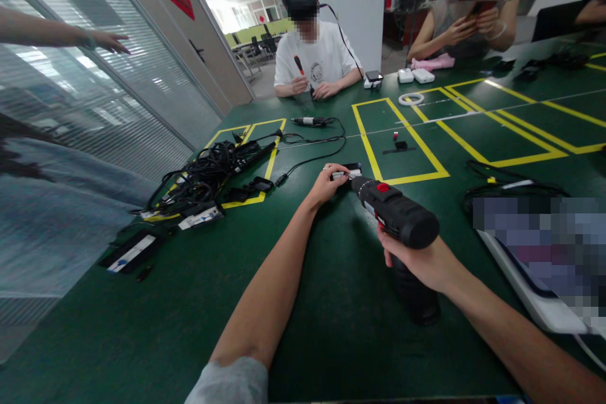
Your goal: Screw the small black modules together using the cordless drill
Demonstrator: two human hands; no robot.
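**Gripping a black drill, two hands meet over a small dark piece**

Heaped on the left of the green table (pixel 331 341) lies a tangle of black cables (pixel 213 167), with one thin lead (pixel 312 158) reaching out toward the left hand (pixel 326 188). Nearer the left edge rests a flat black item (pixel 130 251) with a white strip. On the right, a tablet-like device (pixel 544 259), its face blurred, lies near the right forearm. Beyond the hands are a yellow taped frame (pixel 411 176), a white ring (pixel 411 99) and white cases (pixel 423 76). Across the table, a person in a white shirt (pixel 296 53) holds a screwdriver (pixel 299 65); another person's arm (pixel 42 28) stretches in from the left. Nothing visible stands between the drill (pixel 395 211) and the small dark piece (pixel 356 169), except the left fingertips right beside the bit.

The drill is above the table, right of centre, its chuck pointing forward and to the left. Its body runs diagonally, rear end nearer the wearer, handle hanging down below. The right hand (pixel 414 259) is wrapped around that handle. The left fingers are at the piece, which lies roughly crosswise; whether they pinch it, or the bit touches it, I cannot tell.
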